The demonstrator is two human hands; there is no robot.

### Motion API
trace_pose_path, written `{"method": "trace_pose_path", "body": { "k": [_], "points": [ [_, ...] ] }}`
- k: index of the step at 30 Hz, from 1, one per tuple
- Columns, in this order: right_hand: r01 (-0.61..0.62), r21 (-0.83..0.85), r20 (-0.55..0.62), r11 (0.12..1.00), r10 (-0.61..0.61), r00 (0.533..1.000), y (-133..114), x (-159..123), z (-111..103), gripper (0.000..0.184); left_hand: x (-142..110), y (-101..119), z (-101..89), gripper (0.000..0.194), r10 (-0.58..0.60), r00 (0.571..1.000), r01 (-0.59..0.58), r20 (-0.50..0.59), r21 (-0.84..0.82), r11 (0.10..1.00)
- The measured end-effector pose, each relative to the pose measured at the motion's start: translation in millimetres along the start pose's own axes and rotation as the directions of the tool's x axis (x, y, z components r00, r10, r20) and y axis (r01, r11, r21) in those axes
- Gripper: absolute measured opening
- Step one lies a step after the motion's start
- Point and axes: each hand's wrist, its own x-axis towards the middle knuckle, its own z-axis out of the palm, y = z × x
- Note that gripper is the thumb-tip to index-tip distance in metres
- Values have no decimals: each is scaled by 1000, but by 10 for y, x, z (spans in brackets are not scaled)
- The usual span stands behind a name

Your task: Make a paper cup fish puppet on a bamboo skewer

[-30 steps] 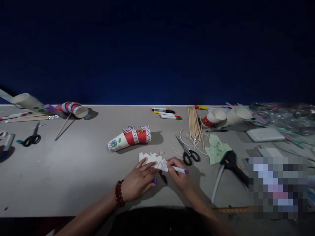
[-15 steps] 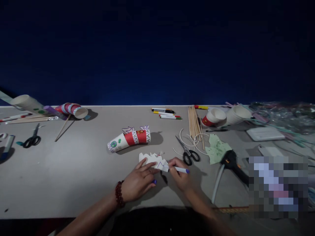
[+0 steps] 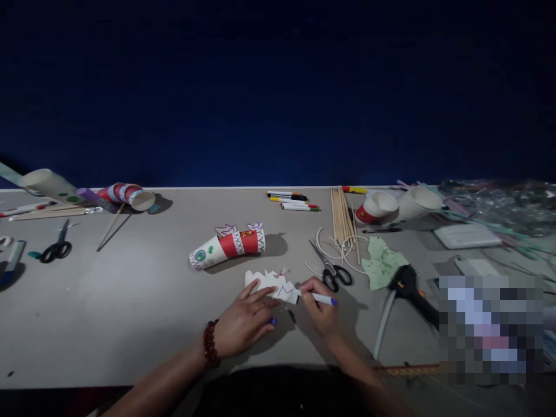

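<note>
A white paper cutout with a jagged edge (image 3: pixel 259 282) lies on the table, with a purple zigzag line on its right part. My left hand (image 3: pixel 243 321) presses it down with spread fingers. A purple marker cap (image 3: pixel 272 321) sticks out between that hand's thumb and index finger. In my right hand (image 3: pixel 319 307) is a white marker with a purple end (image 3: pixel 324 299), gripped with its tip at the cutout's right end. Just beyond the cutout rests a joined paper-cup figure (image 3: pixel 232 245) in red and white, with purple-outlined paper pieces on top.
Black-handled scissors (image 3: pixel 330 274), white cord (image 3: pixel 320 242) and wooden sticks (image 3: pixel 342 214) lie to the right. Farther right are green paper (image 3: pixel 384 263), a glue gun (image 3: pixel 410 288) and paper cups (image 3: pixel 417 202). Several markers (image 3: pixel 295 200) lie behind. Other scissors (image 3: pixel 58 249) are at left.
My right hand and the marker have shifted slightly to the right along the cutout. My left hand and the cutout stay in place.
</note>
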Motion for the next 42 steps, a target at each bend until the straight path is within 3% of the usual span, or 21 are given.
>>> {"method": "trace_pose_path", "body": {
  "k": [42],
  "points": [
    [110, -19, 37, 994, -109, 993, 86, -41, -61, 21, 6, -8, 6, 16, -4, 1000, 4, 14, -3, 1000]
  ]
}}
